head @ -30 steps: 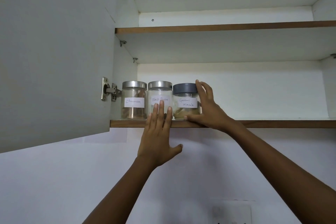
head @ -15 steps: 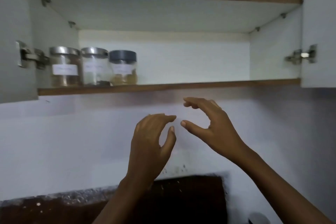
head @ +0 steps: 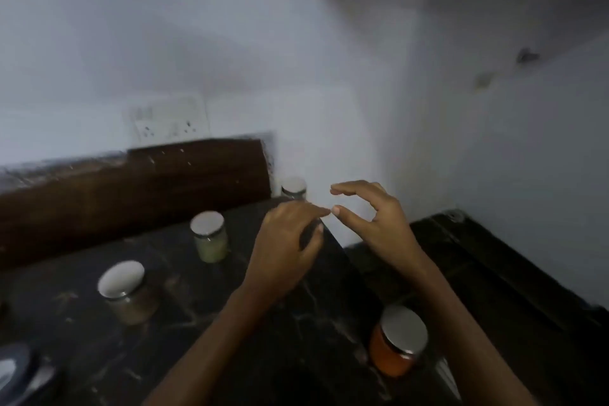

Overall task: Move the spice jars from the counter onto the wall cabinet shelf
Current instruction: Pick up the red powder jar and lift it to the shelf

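Our left hand & right hand hover empty over the worktop.
Both loosely curled, gripping nothing, fingertips nearly meeting. Spice jars on worktop: pale-green jar & brown jar left of left hand, orange jar under right forearm, small jar just behind hands, by wall.

Bare counter between green jar, brown jar, orange jar, well apart.
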### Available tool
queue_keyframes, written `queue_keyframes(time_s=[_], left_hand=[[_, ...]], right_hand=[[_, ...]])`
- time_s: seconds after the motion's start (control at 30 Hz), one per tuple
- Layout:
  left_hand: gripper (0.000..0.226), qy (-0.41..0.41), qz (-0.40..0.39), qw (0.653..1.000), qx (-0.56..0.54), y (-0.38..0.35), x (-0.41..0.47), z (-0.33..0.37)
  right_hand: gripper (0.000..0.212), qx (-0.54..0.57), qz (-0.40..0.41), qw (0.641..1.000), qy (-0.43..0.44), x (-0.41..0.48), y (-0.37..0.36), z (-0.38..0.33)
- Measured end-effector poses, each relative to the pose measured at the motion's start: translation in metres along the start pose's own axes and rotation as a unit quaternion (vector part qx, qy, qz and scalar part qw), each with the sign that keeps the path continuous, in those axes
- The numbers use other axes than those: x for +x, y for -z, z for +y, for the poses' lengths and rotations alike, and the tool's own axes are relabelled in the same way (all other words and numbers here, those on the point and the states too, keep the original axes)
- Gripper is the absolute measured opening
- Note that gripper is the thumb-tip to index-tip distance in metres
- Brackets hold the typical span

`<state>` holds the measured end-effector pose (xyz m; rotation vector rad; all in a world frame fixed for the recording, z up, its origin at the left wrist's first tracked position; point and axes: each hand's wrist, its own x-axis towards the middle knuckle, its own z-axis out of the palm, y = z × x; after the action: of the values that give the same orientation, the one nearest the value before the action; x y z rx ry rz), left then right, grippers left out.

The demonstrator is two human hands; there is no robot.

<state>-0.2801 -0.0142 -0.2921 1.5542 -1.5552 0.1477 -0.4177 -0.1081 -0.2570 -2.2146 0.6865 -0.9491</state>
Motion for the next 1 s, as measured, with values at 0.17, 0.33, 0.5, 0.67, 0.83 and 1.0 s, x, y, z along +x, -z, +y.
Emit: queue_keyframes(time_s=[0.17,0.33,0.5,0.67,0.83,1.0], left_hand=[[0.027,0.037,-0.161,0.986,0.011,-0.072,-0.051,0.012],[0.052,0.054,-0.325,0.943,0.045,-0.124,-0.095,0.028],[0.067,0.039,-0.438,0.89,0.116,-0.151,-0.127,0.029],[0.076,0.05,-0.443,0.886,0.13,-0.155,-0.134,0.034],[0.073,0.067,-0.444,0.887,0.108,-0.149,-0.131,0.038],[0.078,0.085,-0.392,0.913,0.069,-0.122,-0.12,0.044]], right_hand=[[0.025,-0.029,-0.035,0.997,-0.062,-0.06,0.023,0.081],[0.043,-0.049,-0.15,0.973,-0.171,-0.114,0.036,0.14],[0.104,-0.043,-0.262,0.937,-0.225,-0.155,0.03,0.176],[0.095,0.046,-0.178,0.953,-0.241,-0.176,0.015,0.199],[0.083,0.093,-0.161,0.946,-0.265,-0.172,0.01,0.203],[0.072,0.149,-0.2,0.935,-0.254,-0.153,0.02,0.173]])
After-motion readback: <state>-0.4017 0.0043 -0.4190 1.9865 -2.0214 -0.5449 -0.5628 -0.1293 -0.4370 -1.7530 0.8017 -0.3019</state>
